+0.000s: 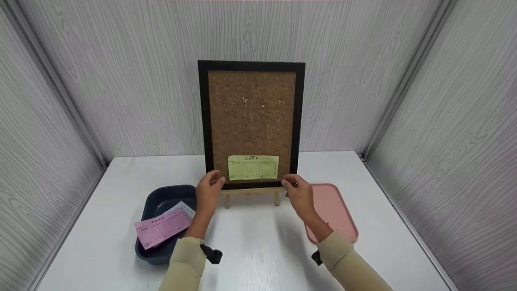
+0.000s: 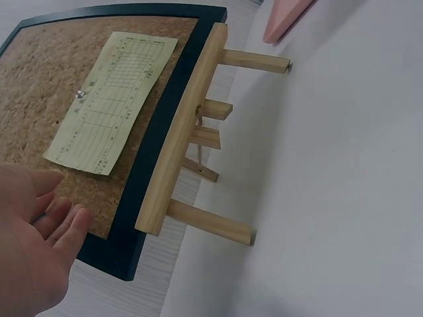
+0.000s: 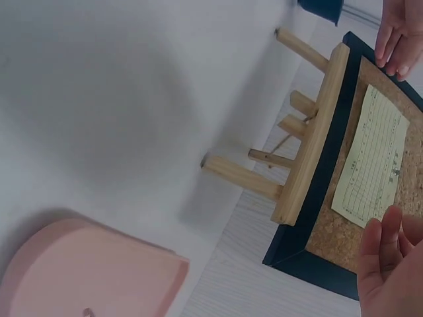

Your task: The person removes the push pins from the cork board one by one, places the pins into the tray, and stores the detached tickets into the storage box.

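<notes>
A yellow-green printed slip [image 1: 253,167] hangs low on a black-framed cork board [image 1: 251,117], held by one pushpin [image 2: 80,94] at its top edge. My left hand [image 1: 209,190] is beside the slip's lower left corner, over the board's frame, its fingers loosely bent and holding nothing, as the left wrist view shows. By the lower right corner is my right hand [image 1: 299,193], fingers relaxed and nothing between them. Its fingertips [image 3: 391,218] come close to the slip's edge in the right wrist view. The board leans on a wooden easel [image 2: 178,139].
On the left of the white table [image 1: 254,250] stands a dark blue bin [image 1: 155,259] with pink slips [image 1: 163,227] and a pale one [image 1: 183,207] lying across it. A pink tray [image 1: 333,202] with small bits lies at right, partly under my right forearm. Grey wood-grain walls [image 1: 133,81] surround the table.
</notes>
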`<state>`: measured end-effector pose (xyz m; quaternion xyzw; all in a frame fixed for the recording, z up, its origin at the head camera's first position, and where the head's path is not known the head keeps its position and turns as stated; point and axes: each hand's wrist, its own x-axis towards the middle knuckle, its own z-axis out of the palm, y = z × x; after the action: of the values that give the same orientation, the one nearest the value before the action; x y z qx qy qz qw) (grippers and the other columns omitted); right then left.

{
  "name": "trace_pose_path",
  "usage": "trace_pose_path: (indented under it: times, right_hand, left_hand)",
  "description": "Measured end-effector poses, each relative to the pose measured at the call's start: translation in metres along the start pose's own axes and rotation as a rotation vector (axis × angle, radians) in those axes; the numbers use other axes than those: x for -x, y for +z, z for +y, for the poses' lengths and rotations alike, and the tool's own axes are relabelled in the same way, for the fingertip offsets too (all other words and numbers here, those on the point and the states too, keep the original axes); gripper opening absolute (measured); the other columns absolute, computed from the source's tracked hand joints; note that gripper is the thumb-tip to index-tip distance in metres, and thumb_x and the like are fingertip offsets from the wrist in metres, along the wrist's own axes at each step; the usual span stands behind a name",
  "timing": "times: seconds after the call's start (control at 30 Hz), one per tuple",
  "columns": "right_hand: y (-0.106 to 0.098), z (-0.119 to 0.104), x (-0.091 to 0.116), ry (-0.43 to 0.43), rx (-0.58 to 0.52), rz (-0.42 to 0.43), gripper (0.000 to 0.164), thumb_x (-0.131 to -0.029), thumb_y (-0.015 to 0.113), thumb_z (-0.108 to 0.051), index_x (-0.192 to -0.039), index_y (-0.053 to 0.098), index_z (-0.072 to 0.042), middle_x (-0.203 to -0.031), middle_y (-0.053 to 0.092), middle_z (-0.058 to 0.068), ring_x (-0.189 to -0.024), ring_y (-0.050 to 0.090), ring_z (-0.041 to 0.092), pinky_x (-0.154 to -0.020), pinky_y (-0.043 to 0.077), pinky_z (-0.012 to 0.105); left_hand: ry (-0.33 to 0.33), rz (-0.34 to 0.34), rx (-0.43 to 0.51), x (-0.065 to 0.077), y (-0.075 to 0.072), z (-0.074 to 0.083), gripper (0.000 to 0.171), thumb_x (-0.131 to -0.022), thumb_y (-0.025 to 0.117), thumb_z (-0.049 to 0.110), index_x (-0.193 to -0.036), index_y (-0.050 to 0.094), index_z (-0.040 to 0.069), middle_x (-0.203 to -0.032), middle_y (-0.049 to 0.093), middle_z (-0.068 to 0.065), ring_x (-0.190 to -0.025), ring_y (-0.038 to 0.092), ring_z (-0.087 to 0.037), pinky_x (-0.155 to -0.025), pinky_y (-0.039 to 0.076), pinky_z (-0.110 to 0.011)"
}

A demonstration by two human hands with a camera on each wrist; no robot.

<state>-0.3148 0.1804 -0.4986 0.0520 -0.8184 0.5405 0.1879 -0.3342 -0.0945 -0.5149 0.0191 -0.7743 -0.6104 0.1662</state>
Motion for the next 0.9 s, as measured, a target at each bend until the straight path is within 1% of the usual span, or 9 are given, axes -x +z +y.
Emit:
trace_pose_path:
  times: [0.07,0.17,0.3,0.43,0.53,0.63,0.73,0.8,0.9]
  right_hand:
    - [0.007,-0.002,-0.003,-0.003,-0.003,-0.008,0.017,-0.095,0.070,-0.013,-0.109,0.072,-0.002,-0.090,0.068,0.008,-0.072,0.064,0.028,-0.062,0.054,0.025]
    - [0.016,-0.006,-0.008,-0.004,0.015,-0.016,0.018,-0.096,0.069,-0.013,-0.110,0.072,-0.001,-0.091,0.070,0.008,-0.075,0.066,0.031,-0.063,0.055,0.027]
    - [0.028,-0.010,-0.015,-0.013,0.054,-0.016,0.020,-0.096,0.069,-0.014,-0.111,0.072,-0.001,-0.092,0.072,0.007,-0.076,0.068,0.033,-0.064,0.056,0.033]
    - [0.036,-0.015,-0.020,-0.035,0.110,-0.006,0.018,-0.095,0.069,-0.015,-0.109,0.074,-0.004,-0.089,0.073,0.005,-0.070,0.065,0.019,-0.063,0.054,0.034]
    - [0.039,-0.019,-0.024,-0.051,0.147,-0.004,0.017,-0.096,0.069,-0.017,-0.108,0.074,-0.006,-0.090,0.072,0.003,-0.068,0.061,0.013,-0.060,0.050,0.032]
    - [0.040,-0.021,-0.028,-0.071,0.177,-0.015,0.018,-0.097,0.069,-0.019,-0.109,0.074,-0.007,-0.094,0.072,0.002,-0.066,0.060,0.011,-0.058,0.050,0.029]
    - [0.043,-0.021,-0.032,-0.080,0.176,-0.029,0.019,-0.097,0.068,-0.020,-0.111,0.073,-0.007,-0.099,0.072,0.003,-0.064,0.061,0.010,-0.057,0.051,0.028]
    - [0.044,-0.022,-0.035,-0.075,0.153,-0.036,0.020,-0.098,0.067,-0.019,-0.113,0.072,-0.007,-0.101,0.071,0.003,-0.063,0.062,0.011,-0.057,0.052,0.028]
    - [0.046,-0.022,-0.039,-0.063,0.139,-0.033,0.020,-0.098,0.067,-0.020,-0.114,0.072,-0.008,-0.103,0.071,0.003,-0.065,0.061,0.013,-0.057,0.051,0.029]
  left_hand:
    - [-0.014,-0.001,0.014,-0.004,0.003,0.001,0.035,-0.098,0.065,0.016,-0.131,0.063,0.003,-0.126,0.065,-0.017,-0.119,0.062,-0.030,-0.099,0.052,-0.044]
    - [-0.030,-0.007,0.026,-0.009,0.008,0.003,0.036,-0.099,0.064,0.016,-0.132,0.062,0.004,-0.127,0.064,-0.016,-0.119,0.061,-0.029,-0.099,0.052,-0.043]
    - [-0.032,-0.005,0.043,-0.016,0.013,0.005,0.036,-0.098,0.064,0.014,-0.132,0.062,0.003,-0.126,0.065,-0.017,-0.117,0.062,-0.029,-0.097,0.053,-0.043]
    - [-0.029,-0.005,0.054,-0.020,0.018,0.007,0.035,-0.098,0.065,0.013,-0.131,0.063,0.003,-0.125,0.065,-0.016,-0.115,0.063,-0.029,-0.096,0.053,-0.043]
    - [-0.021,-0.008,0.057,-0.022,0.020,0.008,0.034,-0.098,0.064,0.012,-0.131,0.063,0.003,-0.126,0.065,-0.016,-0.115,0.063,-0.028,-0.096,0.054,-0.043]
    - [-0.012,-0.007,0.050,-0.023,0.023,0.010,0.033,-0.098,0.064,0.012,-0.130,0.064,0.003,-0.125,0.066,-0.016,-0.114,0.063,-0.028,-0.094,0.054,-0.042]
    - [-0.001,-0.008,0.046,-0.025,0.024,0.010,0.032,-0.099,0.063,0.011,-0.130,0.064,0.003,-0.124,0.066,-0.016,-0.113,0.064,-0.027,-0.093,0.054,-0.042]
    - [0.005,-0.004,0.044,-0.026,0.025,0.010,0.031,-0.099,0.063,0.011,-0.129,0.065,0.003,-0.123,0.066,-0.015,-0.111,0.064,-0.027,-0.092,0.054,-0.042]
    - [0.009,0.010,0.042,-0.028,0.026,0.011,0.030,-0.098,0.064,0.011,-0.127,0.066,0.004,-0.120,0.067,-0.015,-0.109,0.064,-0.026,-0.090,0.055,-0.040]
